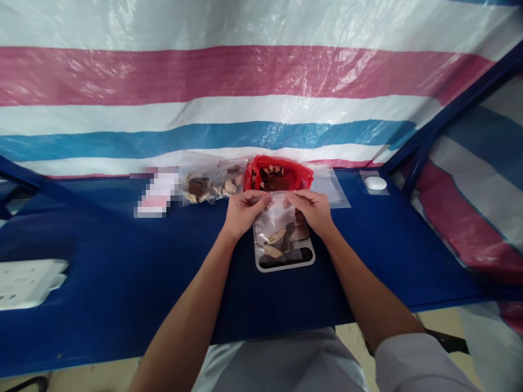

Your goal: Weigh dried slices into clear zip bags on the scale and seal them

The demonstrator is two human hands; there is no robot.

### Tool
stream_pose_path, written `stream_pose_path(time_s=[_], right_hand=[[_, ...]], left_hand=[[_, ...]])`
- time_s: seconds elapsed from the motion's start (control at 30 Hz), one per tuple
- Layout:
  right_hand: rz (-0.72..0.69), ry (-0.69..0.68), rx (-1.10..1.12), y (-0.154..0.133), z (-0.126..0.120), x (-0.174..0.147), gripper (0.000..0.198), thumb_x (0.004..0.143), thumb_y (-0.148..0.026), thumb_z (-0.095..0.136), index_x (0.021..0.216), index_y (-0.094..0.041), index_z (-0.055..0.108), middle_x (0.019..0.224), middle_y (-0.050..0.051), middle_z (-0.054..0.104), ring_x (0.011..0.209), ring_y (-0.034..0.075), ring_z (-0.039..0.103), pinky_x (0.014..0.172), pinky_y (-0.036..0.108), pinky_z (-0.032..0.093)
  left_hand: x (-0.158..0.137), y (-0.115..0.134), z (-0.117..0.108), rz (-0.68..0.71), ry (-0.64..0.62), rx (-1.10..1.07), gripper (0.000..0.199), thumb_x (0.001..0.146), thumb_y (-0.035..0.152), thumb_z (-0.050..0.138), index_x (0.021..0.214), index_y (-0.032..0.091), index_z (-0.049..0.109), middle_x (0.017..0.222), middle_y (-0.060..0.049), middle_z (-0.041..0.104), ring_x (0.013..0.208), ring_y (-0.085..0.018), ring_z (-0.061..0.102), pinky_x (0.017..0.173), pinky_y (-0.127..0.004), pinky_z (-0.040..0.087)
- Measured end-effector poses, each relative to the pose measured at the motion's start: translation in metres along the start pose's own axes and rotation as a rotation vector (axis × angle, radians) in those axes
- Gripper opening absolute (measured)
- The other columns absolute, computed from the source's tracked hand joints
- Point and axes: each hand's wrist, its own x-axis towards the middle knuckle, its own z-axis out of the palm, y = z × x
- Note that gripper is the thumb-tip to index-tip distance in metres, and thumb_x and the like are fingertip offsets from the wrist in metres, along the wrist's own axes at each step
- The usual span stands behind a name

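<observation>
A small clear plastic bag (277, 231) with several brown and tan pieces inside lies on a flat white-rimmed scale (286, 262) on the blue table. My left hand (244, 211) pinches the bag's top edge at the left. My right hand (314, 209) pinches the same edge at the right. Just behind my hands sits an open red plastic bag (278, 174) holding more brown pieces.
Filled clear bags (212, 182) lie left of the red bag, and empty clear bags (333, 185) lie to its right. A small white oval object (375, 183) is at the back right. A white power strip (28, 282) rests at the left edge. A striped tarp (245, 81) walls the back.
</observation>
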Motion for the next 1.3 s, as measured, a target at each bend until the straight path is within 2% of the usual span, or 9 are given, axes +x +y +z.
stream_pose_path(time_s=[0.17, 0.3, 0.4, 0.5, 0.63, 0.77, 0.9, 1.1, 1.3], right_hand=[[-0.039, -0.018, -0.068, 0.000, -0.002, 0.001, 0.030, 0.078, -0.051, 0.074, 0.073, -0.021, 0.076, 0.069, 0.001, 0.074, 0.053, 0.013, 0.059, 0.051, 0.026, 0.049], [-0.077, 0.032, -0.053, 0.000, -0.004, 0.003, 0.028, 0.078, -0.049, 0.074, 0.071, -0.022, 0.076, 0.069, 0.002, 0.074, 0.058, 0.015, 0.062, 0.057, 0.027, 0.051], [-0.057, 0.055, -0.019, 0.000, -0.003, 0.002, 0.028, 0.078, -0.049, 0.074, 0.076, -0.022, 0.076, 0.071, 0.002, 0.074, 0.057, 0.014, 0.061, 0.055, 0.027, 0.051], [-0.036, 0.023, 0.002, -0.001, 0.001, 0.001, 0.028, 0.077, -0.049, 0.075, 0.081, -0.021, 0.077, 0.072, 0.002, 0.074, 0.056, 0.015, 0.062, 0.054, 0.027, 0.051], [-0.041, 0.000, 0.036, -0.001, 0.004, 0.002, 0.028, 0.073, -0.047, 0.079, 0.079, -0.020, 0.077, 0.070, 0.002, 0.074, 0.056, 0.015, 0.063, 0.052, 0.027, 0.051], [-0.011, 0.017, 0.035, 0.005, 0.002, 0.004, 0.031, 0.072, -0.049, 0.079, 0.082, -0.020, 0.077, 0.069, 0.002, 0.073, 0.051, 0.013, 0.059, 0.050, 0.027, 0.049], [-0.006, -0.004, 0.064, 0.006, -0.002, 0.005, 0.032, 0.073, -0.049, 0.079, 0.083, -0.019, 0.077, 0.069, 0.002, 0.073, 0.055, 0.014, 0.062, 0.051, 0.026, 0.050], [-0.016, -0.043, 0.061, 0.000, -0.011, 0.007, 0.029, 0.078, -0.048, 0.076, 0.071, -0.019, 0.075, 0.066, 0.000, 0.071, 0.047, 0.009, 0.054, 0.047, 0.023, 0.046], [-0.046, 0.006, 0.084, 0.004, -0.011, 0.010, 0.027, 0.075, -0.047, 0.079, 0.072, -0.020, 0.077, 0.069, 0.000, 0.072, 0.059, 0.012, 0.061, 0.056, 0.024, 0.049]], left_hand=[[-0.001, 0.000, 0.000, -0.023, 0.008, -0.006, 0.034, 0.066, 0.047, 0.085, 0.079, 0.016, 0.080, 0.067, -0.005, 0.075, 0.057, -0.015, 0.063, 0.057, -0.026, 0.051], [0.001, -0.003, -0.002, -0.048, 0.030, -0.030, 0.033, 0.067, 0.047, 0.085, 0.079, 0.016, 0.080, 0.067, -0.004, 0.074, 0.057, -0.014, 0.062, 0.056, -0.025, 0.050], [0.002, -0.004, -0.002, -0.053, 0.037, -0.058, 0.032, 0.069, 0.047, 0.084, 0.077, 0.017, 0.080, 0.066, -0.003, 0.073, 0.057, -0.014, 0.061, 0.055, -0.025, 0.049], [0.001, -0.003, -0.001, -0.044, 0.022, -0.051, 0.029, 0.070, 0.045, 0.083, 0.076, 0.017, 0.080, 0.065, -0.003, 0.073, 0.055, -0.013, 0.061, 0.054, -0.025, 0.048], [0.000, 0.002, 0.002, -0.027, 0.009, -0.002, 0.027, 0.071, 0.043, 0.083, 0.077, 0.017, 0.080, 0.066, -0.003, 0.074, 0.055, -0.014, 0.060, 0.052, -0.025, 0.046], [0.000, 0.003, 0.002, -0.027, -0.013, -0.002, 0.028, 0.070, 0.043, 0.083, 0.077, 0.017, 0.080, 0.067, -0.004, 0.074, 0.058, -0.015, 0.062, 0.057, -0.026, 0.050], [0.001, 0.000, 0.001, -0.028, 0.014, -0.025, 0.030, 0.070, 0.045, 0.083, 0.077, 0.016, 0.079, 0.066, -0.003, 0.073, 0.059, -0.014, 0.062, 0.058, -0.025, 0.051], [0.004, -0.003, 0.001, -0.001, 0.076, -0.035, 0.028, 0.070, 0.043, 0.082, 0.076, 0.016, 0.078, 0.062, -0.001, 0.069, 0.054, -0.011, 0.056, 0.053, -0.022, 0.046], [0.002, 0.001, 0.005, -0.026, 0.029, -0.082, 0.029, 0.070, 0.043, 0.083, 0.076, 0.015, 0.076, 0.064, -0.001, 0.071, 0.053, -0.010, 0.057, 0.051, -0.021, 0.043]])
